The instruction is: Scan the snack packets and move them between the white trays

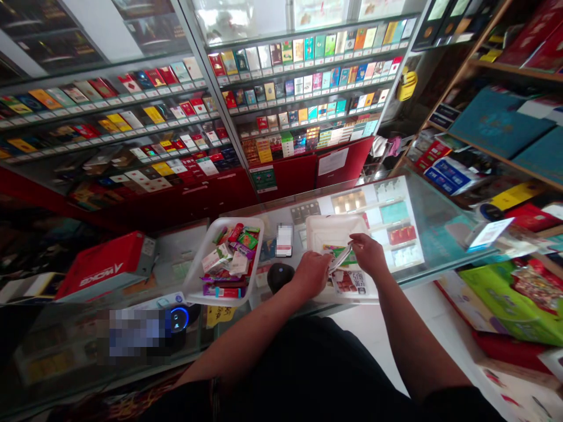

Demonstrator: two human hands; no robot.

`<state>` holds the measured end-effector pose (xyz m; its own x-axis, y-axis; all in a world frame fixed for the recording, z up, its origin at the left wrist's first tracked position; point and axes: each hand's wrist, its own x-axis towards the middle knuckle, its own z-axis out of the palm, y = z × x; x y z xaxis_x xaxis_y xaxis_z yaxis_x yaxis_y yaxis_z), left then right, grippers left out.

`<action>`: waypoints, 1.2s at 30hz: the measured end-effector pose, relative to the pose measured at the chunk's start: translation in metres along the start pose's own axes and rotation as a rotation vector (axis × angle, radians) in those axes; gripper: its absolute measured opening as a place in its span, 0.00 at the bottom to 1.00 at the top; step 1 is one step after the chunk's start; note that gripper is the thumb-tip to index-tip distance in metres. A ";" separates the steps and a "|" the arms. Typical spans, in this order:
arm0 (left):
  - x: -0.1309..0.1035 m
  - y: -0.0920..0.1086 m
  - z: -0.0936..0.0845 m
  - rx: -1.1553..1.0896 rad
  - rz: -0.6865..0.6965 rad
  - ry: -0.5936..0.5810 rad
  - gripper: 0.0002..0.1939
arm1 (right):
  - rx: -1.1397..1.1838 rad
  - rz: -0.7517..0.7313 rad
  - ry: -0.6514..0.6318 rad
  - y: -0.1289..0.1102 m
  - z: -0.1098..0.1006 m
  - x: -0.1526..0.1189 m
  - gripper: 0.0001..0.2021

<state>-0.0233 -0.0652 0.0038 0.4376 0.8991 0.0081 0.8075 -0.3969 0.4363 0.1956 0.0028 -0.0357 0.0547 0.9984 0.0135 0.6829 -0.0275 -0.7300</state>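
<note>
My left hand (311,274) and my right hand (367,253) are closed on opposite ends of a thin whitish packet (341,259), seen nearly edge-on. Its exact kind is too small to make out. They hold it above a white plastic basket (317,227) on the glass counter. Inside that basket lies a flat packet printed with reddish-brown pieces (350,283), and part of a green and yellow packet shows beneath my fingers. To the left, a second white basket (190,287) holds a jumble of small colourful snack packets (229,258).
Between the baskets lie a phone (284,240) and a dark rounded object (280,276). A red box (108,265) and a device with a blue-lit ring (179,319) stand left on the glass counter (433,234). Shelves of cigarette packs (264,58) rise behind.
</note>
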 end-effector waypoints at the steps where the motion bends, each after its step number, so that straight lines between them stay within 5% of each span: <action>1: 0.001 0.003 0.003 0.006 0.003 -0.013 0.16 | -0.012 0.001 0.004 0.001 -0.001 0.000 0.17; 10: 0.004 0.018 0.020 -0.046 0.073 -0.056 0.18 | -0.082 0.052 -0.001 0.000 -0.010 0.001 0.20; 19: -0.025 0.004 -0.016 -0.102 0.105 -0.082 0.18 | -0.047 0.079 0.057 -0.033 0.002 -0.009 0.16; 27: -0.067 -0.028 -0.055 -0.163 0.012 0.053 0.18 | -0.060 -0.042 0.024 -0.090 0.041 -0.017 0.14; 36: -0.124 -0.089 -0.091 -0.204 -0.240 0.263 0.16 | -0.016 -0.200 -0.037 -0.154 0.092 -0.027 0.14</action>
<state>-0.1857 -0.1248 0.0452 0.1093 0.9887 0.1026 0.7678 -0.1495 0.6230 0.0223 -0.0156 0.0136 -0.1101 0.9851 0.1319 0.6886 0.1713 -0.7046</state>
